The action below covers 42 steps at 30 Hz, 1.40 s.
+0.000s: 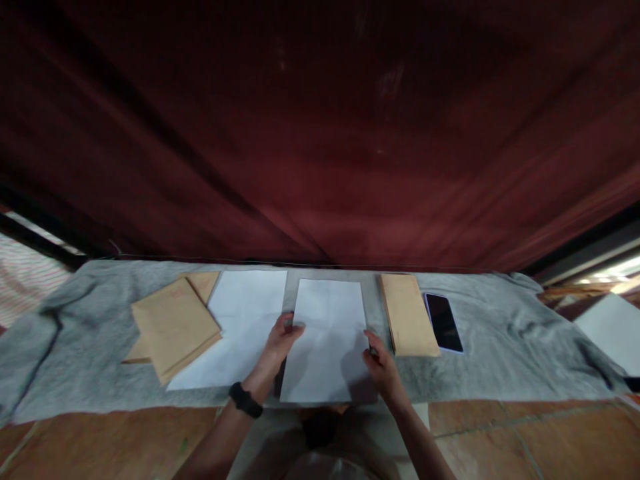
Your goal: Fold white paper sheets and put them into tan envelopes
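Observation:
A white sheet of paper lies flat in the middle of a grey cloth. My left hand rests on the sheet's left edge, fingers curled over it. On the right edge sits my right hand, fingers bent and pinching the paper. A black band is on my left wrist. To the left lies a stack of white paper. Beside the sheet on the right sits a pile of brown envelopes.
More brown envelopes lie askew at the left over the white stack. A black phone lies right of the envelope pile. A dark red curtain hangs behind. Tiled floor shows in front of the cloth.

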### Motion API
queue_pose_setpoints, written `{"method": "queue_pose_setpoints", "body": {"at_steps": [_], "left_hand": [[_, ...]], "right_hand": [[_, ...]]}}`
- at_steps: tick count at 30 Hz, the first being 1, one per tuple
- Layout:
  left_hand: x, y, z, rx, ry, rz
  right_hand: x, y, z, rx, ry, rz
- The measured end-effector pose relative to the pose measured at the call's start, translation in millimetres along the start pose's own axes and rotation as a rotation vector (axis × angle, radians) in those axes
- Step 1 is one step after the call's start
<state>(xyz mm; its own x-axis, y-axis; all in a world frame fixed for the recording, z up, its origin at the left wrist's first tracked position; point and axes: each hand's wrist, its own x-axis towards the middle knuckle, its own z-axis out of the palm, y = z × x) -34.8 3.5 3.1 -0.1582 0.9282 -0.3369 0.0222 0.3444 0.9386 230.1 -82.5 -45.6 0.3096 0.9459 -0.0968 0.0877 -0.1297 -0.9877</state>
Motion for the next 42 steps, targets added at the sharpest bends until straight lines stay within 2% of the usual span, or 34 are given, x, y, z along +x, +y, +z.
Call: {"method": "queue_pose_setpoints", "body": {"at_steps": [2,6,9,12,16,19,20,23,25,28,30,32,35,38,40,42], "left_hand": [[-3.8,-3.5,-2.8,-0.009,-0.027,-0.025],[-2.1,-2.2,-5.5,-0.068,-0.108,-0.062],[3.8,7.8,-1.9,-0.128,-0.115,-0.075],[8.5,20.7,5.0,-0.203,-0.093,-0.129],[13.2,45.4,9.4,-0.230,-0.209,-0.174],[16.1,77.8,6.1,-0.209,-0.266,-0.093],[16.6,91.0,4.2,-0.200,-0.278,-0.046],[15.6,131.5,-1.3,-0.159,-0.295,0.110],[12.8,153.3,-3.4,-0.136,-0.294,0.191],[7.6,172.9,-4.8,-0.137,-0.280,0.276],[5.4,177.6,-6.8,-0.099,-0.220,0.354],[5.2,175.8,-11.0,-0.038,-0.155,0.467],[7.1,158.0,-19.5,0.055,-0.194,0.615],[9.3,119.4,-25.1,0.164,-0.239,0.665],[10.5,85.9,-26.7,0.219,-0.227,0.650],[11.2,52.6,-28.4,0.270,-0.274,0.648]], "right_hand": [[-6.7,5.5,-3.7,0.019,0.018,0.009],[-0.1,1.0,-2.4,0.100,0.068,0.151],[19.9,-19.1,5.7,0.181,0.099,0.227],[40.1,-42.3,14.6,0.266,0.025,0.324],[60.1,-69.4,20.0,0.302,-0.016,0.331],[72.8,-97.9,14.2,0.328,-0.053,0.288],[76.7,-109.9,10.4,0.337,-0.110,0.239],[85.5,-148.0,-2.8,0.360,-0.158,0.150],[88.3,-169.3,-10.3,0.321,-0.191,0.025],[88.6,-189.1,-17.2,0.254,-0.168,-0.172],[86.2,-194.3,-19.5,0.206,-0.141,-0.271],[81.7,-193.5,-20.1,0.159,-0.123,-0.335],[70.8,-178.6,-17.4,0.117,-0.087,-0.386],[56.5,-143.6,-12.3,0.048,-0.085,-0.374],[46.0,-112.4,-10.7,-0.017,-0.137,-0.350],[35.7,-80.6,-11.8,-0.157,-0.194,-0.374]]}}
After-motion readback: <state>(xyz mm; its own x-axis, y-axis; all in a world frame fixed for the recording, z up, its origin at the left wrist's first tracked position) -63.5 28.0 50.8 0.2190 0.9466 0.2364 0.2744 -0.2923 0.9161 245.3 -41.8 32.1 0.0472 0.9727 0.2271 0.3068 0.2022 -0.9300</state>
